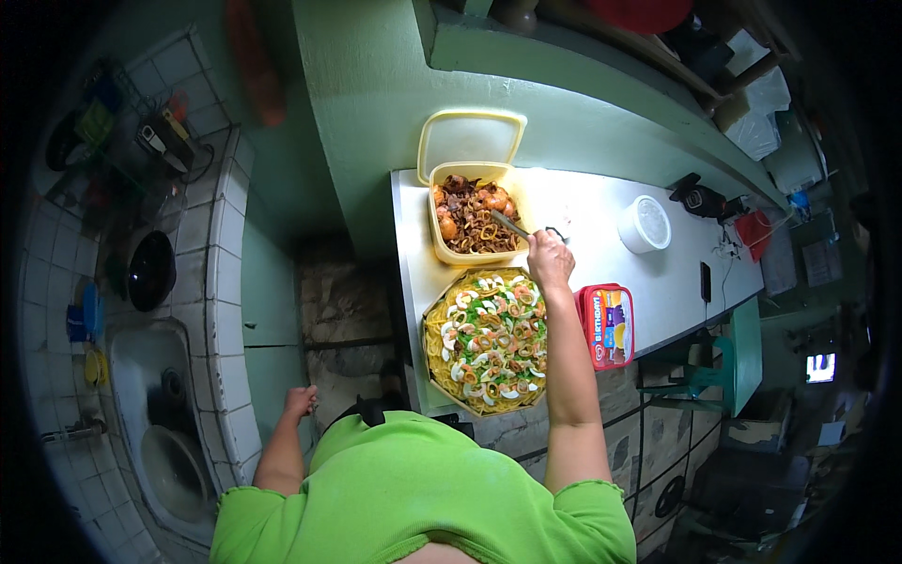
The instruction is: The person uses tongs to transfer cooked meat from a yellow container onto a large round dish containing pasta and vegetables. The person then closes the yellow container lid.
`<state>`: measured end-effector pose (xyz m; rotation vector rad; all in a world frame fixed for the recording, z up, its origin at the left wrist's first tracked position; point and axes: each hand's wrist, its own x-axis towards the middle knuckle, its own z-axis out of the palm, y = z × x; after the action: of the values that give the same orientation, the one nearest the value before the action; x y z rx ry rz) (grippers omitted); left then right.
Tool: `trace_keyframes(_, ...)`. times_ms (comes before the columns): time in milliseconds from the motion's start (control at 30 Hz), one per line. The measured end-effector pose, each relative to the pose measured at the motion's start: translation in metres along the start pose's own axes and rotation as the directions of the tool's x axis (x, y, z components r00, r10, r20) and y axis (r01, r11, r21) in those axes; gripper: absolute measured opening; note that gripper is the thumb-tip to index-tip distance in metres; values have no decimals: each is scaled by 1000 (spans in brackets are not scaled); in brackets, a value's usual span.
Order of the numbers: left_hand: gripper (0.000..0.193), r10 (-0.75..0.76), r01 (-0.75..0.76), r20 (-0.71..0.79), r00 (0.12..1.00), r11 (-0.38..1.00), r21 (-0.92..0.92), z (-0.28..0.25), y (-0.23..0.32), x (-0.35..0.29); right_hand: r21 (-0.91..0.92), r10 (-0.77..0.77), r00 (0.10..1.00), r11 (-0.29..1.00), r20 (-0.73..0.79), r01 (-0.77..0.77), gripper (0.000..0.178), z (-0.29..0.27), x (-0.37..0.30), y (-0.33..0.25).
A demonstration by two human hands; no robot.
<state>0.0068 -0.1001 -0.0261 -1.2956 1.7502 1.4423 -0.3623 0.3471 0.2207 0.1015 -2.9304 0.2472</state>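
Note:
My right hand [550,259] is closed around a long-handled metal utensil [510,225]. Its far end dips into a yellow plastic tub [523,193], where food hides its shape. In the tub are dark brown rings that look like squid [470,211] and some larger orange pieces. Close in front of it, an octagonal tray [426,350] is piled with yellow noodles topped with egg slices, chopped greens and brown rings [498,334]. My right forearm passes over the tray's right side. Low at my left side, my left hand [301,401] is curled, with nothing visible in it.
The tub's lid [470,141] leans against the wall behind. On the white table [587,202] stand a white round container [645,225] and a red ice-cream tub [606,326]. Left is a tiled counter [225,263] with a sink [155,376]; right, a green chair [714,376].

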Motion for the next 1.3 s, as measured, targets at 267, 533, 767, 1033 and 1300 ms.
trace_keyframes(267,37,-79,75,21,997,987,143,0,2,1,50,-9,997,999,-78,13,21,-25,-16,10)
trace_keyframes(533,52,114,-115,-40,993,993,-17,15,39,3,0,80,997,997,-16,-80,25,-29,-11,12)
trace_keyframes(767,60,83,-82,-144,986,997,14,9,15,-8,-73,9,994,997,106,-1,27,-22,-4,1)
trace_keyframes(1033,61,14,11,-187,982,991,132,-8,-16,-12,147,-19,992,988,-127,37,25,-78,-53,36)
trace_keyframes(1300,61,136,-103,-131,982,968,229,0,1,-8,247,-12,983,967,-184,57,15,-94,-233,52)
